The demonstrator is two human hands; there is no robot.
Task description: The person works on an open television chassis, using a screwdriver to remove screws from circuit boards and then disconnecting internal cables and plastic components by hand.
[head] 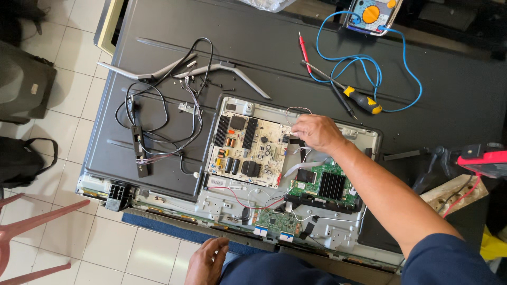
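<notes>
Over the right edge of the cream-coloured power supply circuit board (248,152), the person's right hand (316,132) hangs with fingers curled together, pinching at a small connector there; what exactly is gripped is too small to tell. That board sits inside the opened grey metal back of a flat television (338,235), which holds three boards in all: the cream one, a green main board with a black finned heatsink (326,186) to its right, and a small green board (274,219) near the lower edge. The left hand (205,262) rests on the person's knee, fingers loosely bent, holding nothing. Beyond, on the removed black back cover (158,174), lie two grey stand legs (185,71), a tangle of black cables (153,113), one yellow-handled screwdriver (359,98) and a multimeter with blue leads (372,13).
</notes>
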